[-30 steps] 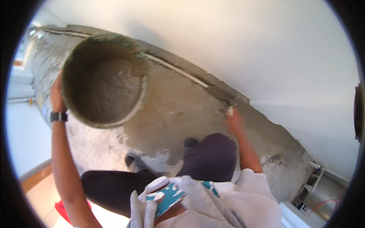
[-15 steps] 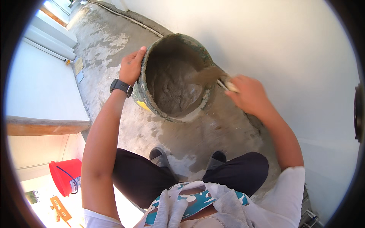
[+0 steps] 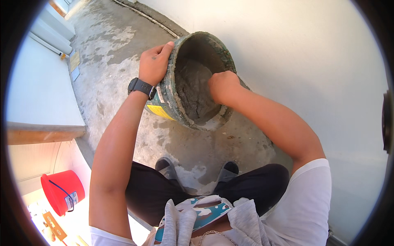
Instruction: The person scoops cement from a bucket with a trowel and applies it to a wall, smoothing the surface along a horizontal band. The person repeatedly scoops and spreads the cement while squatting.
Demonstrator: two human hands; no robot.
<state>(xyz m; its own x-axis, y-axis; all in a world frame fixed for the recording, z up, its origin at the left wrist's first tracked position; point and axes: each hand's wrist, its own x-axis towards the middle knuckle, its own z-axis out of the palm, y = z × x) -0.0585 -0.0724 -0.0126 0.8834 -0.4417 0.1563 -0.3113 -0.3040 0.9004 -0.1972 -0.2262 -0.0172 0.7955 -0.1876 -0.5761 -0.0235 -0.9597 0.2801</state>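
A dark green bucket, crusted with cement and bearing a yellow label, leans with its mouth facing me and to the right. Wet grey mortar lies inside it. My left hand, with a black watch on the wrist, grips the bucket's left rim, thumb along the edge. Inside the mouth, at the right side, my right hand is closed in a fist above the mortar. It holds a trowel by the handle; the tool is hidden under the hand now, though the earlier frame shows its light handle and metal shank.
A white wall rises close on the right. Wet, patchy concrete floor runs ahead, with a pipe along the wall's foot. A red bucket and an orange tool are at the lower left. My sandalled feet stand before the bucket.
My right hand has moved left from beside the rim into the bucket with the trowel. The bucket has tipped further over to the right, my left hand still on its rim.
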